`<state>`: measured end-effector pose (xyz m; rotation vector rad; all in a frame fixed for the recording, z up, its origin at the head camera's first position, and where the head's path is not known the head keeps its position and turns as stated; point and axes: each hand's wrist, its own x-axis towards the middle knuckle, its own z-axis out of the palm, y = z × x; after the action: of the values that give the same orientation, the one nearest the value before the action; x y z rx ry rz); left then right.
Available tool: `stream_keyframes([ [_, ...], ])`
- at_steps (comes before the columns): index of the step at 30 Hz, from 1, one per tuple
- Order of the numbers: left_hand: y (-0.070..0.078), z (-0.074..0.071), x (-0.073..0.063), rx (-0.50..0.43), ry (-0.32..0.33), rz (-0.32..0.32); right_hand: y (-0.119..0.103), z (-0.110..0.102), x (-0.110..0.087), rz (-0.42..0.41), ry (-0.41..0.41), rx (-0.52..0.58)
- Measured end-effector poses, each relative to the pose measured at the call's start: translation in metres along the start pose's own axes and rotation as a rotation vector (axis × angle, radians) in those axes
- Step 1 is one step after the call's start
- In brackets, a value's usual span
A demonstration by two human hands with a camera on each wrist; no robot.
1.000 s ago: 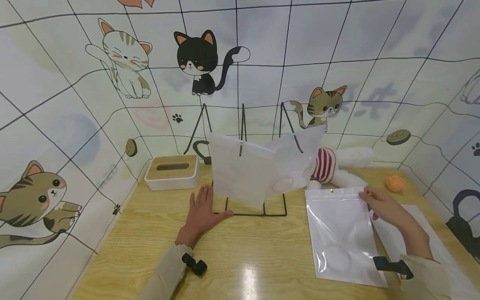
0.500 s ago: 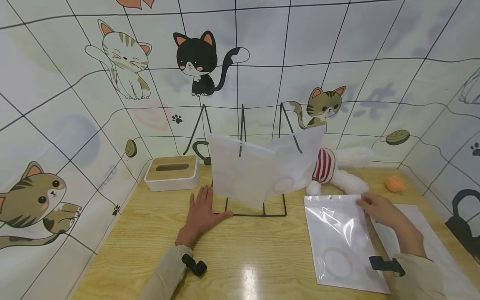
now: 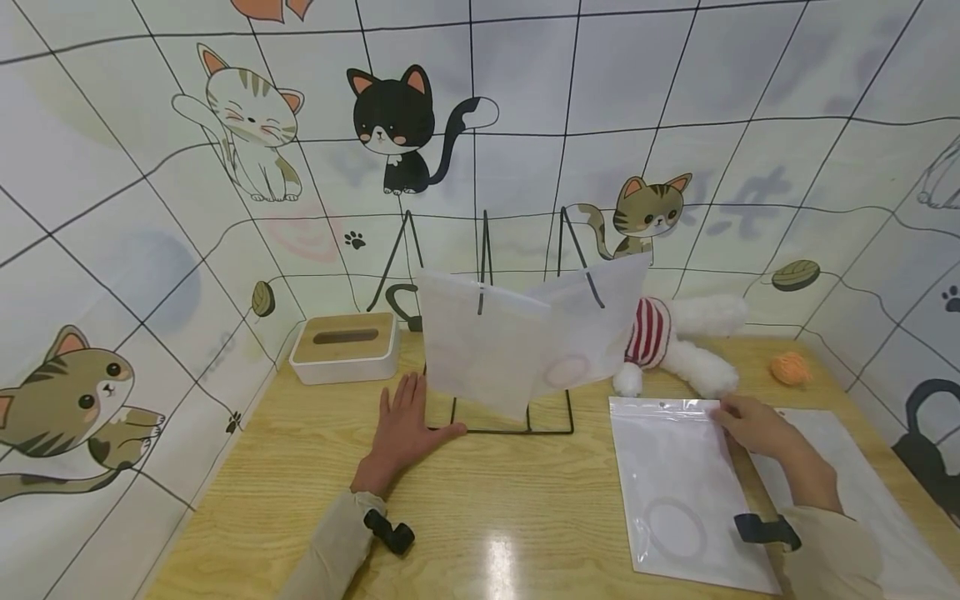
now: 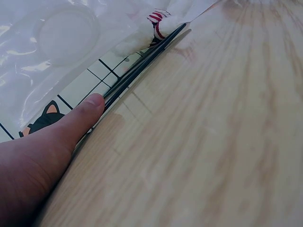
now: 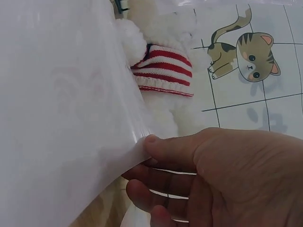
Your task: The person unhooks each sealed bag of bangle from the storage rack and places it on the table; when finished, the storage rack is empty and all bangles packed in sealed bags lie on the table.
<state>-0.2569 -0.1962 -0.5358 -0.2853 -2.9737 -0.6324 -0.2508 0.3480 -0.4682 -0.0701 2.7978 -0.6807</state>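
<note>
My right hand [image 3: 768, 433] pinches the top right corner of a white plastic zip bag [image 3: 675, 475] with a hang hole; a faint ring shows through its lower part. In the right wrist view thumb and fingers grip the bag's edge. My left hand [image 3: 401, 429] lies spread on the table, its thumb touching the front bar of a black wire display rack [image 3: 517, 431]. Two similar bags hang on the rack: a left bag [image 3: 480, 346] and a right bag [image 3: 592, 325], overlapping. In the left wrist view the thumb [image 4: 90, 111] lies against the dark bar.
Another white bag [image 3: 855, 500] lies flat at the right under my forearm. Behind the held bag is a white plush toy [image 3: 648, 333] in a red-striped top. An orange yarn-like ball [image 3: 791, 368] sits at the back right, a wood-topped tissue box [image 3: 345, 354] at the back left.
The right hand has moved slightly left and toward me, bringing the bag's top edge down from the plush toy, more of which now shows. The left hand stays put.
</note>
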Motion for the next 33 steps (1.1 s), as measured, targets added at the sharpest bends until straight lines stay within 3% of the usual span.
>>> stream_keyframes([
  [16,-0.0033,0.003,0.0018,0.033,-0.014,-0.001,0.0037,0.0065,0.0085,0.074,0.021,-0.003],
  [33,-0.0052,0.0058,0.0013,0.023,0.0,0.002,-0.0029,-0.0006,-0.0001,0.048,0.077,-0.027],
])
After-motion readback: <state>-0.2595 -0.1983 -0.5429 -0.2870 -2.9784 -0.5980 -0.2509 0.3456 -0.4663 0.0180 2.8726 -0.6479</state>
